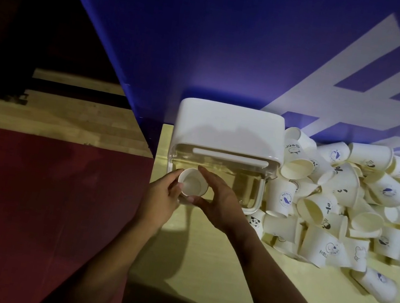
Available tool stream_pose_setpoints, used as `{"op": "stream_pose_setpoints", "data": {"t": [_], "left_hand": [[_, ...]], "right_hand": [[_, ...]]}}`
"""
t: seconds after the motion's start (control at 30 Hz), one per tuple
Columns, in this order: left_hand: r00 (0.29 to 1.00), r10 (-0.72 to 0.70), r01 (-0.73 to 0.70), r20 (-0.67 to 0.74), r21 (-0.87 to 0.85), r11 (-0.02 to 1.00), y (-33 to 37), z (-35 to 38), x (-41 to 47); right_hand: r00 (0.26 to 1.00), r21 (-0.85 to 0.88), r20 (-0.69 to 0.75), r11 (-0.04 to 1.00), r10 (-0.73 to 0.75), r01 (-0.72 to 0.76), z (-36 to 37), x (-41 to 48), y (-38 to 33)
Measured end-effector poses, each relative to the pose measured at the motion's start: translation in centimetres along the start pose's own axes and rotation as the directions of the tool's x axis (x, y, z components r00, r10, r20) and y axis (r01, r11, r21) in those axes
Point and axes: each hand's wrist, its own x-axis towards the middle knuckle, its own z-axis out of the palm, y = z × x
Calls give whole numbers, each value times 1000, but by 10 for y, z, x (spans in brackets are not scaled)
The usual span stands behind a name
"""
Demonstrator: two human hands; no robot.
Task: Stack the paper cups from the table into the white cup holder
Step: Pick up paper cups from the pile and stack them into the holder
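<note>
A white cup holder (228, 129) with a clear front compartment stands on the pale table against a blue wall. At its left front corner an upright paper cup (192, 184) shows its open mouth. My left hand (163, 195) grips the cup's left side. From the right, my right hand (217, 201) curls around the same cup, thumb under its near edge. A big heap of white printed paper cups (342, 205) lies to the right of the holder, most of them on their sides.
The pale yellow table (214, 271) ends at its left edge near the holder; beyond it the floor is red (41, 204) and wood. The blue wall (237, 39) closes off the back. One stray cup (374, 285) lies near the front right.
</note>
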Motion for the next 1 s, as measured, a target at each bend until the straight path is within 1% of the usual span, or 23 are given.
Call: {"op": "stream_pose_setpoints", "data": {"t": [0.23,0.37,0.43,0.5,0.6,0.67,0.7,0.77,0.9,1.0], "left_hand": [[1000,-3,3,0,-13,1000,-1,3,-3],[999,-35,35,6,-20,999,-4,4,-3],[1000,-28,28,7,-12,1000,-3,3,-5],[1000,-9,9,-25,7,1000,3,2,-9],[987,41,-31,-158,67,997,19,-2,-26],[967,119,-92,-224,126,988,32,-2,-42],[960,161,-132,-230,138,982,38,1,-49],[957,226,-203,-184,135,970,51,14,-57],[977,214,-215,24,118,969,85,61,-58],[962,253,-267,105,148,952,114,102,-55]], "right_hand": [[993,-39,105,998,-47,51,-5,10,7],[991,-26,126,998,-53,57,-7,11,6],[990,-21,133,998,-53,56,-8,11,3],[991,-2,129,999,-46,47,-10,7,-1],[998,24,57,1000,11,-12,-15,-13,-4],[999,22,-48,1000,22,-21,-18,-33,1],[994,28,-104,999,22,-20,-21,-44,6],[982,56,-181,997,57,-47,-29,-67,17],[952,146,-263,982,158,-122,-53,-112,43],[927,219,-312,965,209,-144,-76,-143,64]]}}
